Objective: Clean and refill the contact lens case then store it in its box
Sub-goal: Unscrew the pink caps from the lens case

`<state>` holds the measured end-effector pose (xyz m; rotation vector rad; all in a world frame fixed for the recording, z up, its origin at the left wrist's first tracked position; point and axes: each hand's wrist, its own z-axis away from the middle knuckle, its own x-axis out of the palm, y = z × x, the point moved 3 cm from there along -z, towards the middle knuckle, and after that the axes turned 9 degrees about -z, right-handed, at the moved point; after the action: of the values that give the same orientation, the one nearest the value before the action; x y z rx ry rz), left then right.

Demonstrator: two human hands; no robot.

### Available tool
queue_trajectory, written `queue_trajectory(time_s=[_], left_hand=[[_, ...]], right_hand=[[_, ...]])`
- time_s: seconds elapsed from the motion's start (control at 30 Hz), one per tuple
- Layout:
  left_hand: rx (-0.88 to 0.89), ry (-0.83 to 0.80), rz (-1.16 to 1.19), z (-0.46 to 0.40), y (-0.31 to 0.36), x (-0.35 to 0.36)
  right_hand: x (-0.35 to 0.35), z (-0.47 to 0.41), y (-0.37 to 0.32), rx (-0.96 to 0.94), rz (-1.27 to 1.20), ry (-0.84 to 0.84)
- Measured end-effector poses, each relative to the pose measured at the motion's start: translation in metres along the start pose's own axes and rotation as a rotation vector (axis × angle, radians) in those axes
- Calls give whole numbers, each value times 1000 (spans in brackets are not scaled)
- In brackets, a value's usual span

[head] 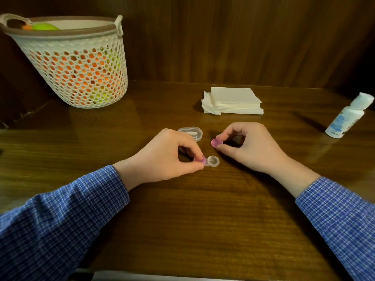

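Now the lens case [209, 161] lies flat on the wooden table [182, 220], near the middle, between the person's two hands. It is a small clear plastic piece with two round wells joined side by side. The right well stands open and uncapped, a pale ring with a hollow centre. The left well carries a pink cap [199, 159], mostly hidden under fingertips.

The left hand [162, 157] is curled over that end, thumb and forefinger pinched on the pink cap, the other fingers tucked in behind. Whether it is turning the cap or only holding the case down, I cannot tell.

The right hand [249, 148] sits just beside the case, to its right and a little farther back, and pinches a second pink cap [216, 142] between thumb and forefinger. That cap is tilted, its round face turned toward the left hand, and it is apart from the case. The rest of the fingers are loosely bent.

Just behind the left hand rests a small clear box [190, 133] with rounded ends. Farther back lies a stack of white tissues [233, 100]. A white bottle [348, 117] stands at the far right, and a mesh basket [77, 63] with orange and green contents stands at the back left. Both sleeves are blue check.
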<state>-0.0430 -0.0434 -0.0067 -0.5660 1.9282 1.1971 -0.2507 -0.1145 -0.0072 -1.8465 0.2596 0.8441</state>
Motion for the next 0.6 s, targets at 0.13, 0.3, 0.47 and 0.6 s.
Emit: queue_trajectory(time_s=[0.13, 0.3, 0.47, 0.6], left_hand=[[-5, 3, -5, 0, 0, 1], [-4, 5, -28, 0, 2, 1], [-5, 9, -36, 1, 2, 1], [12, 4, -23, 3, 6, -1]], right_hand=[[-7, 2, 0, -27, -6, 53], [-11, 15, -17, -199, -42, -164], [-4, 18, -16, -181, 7, -267], [-4, 18, -15, -186, -19, -240]])
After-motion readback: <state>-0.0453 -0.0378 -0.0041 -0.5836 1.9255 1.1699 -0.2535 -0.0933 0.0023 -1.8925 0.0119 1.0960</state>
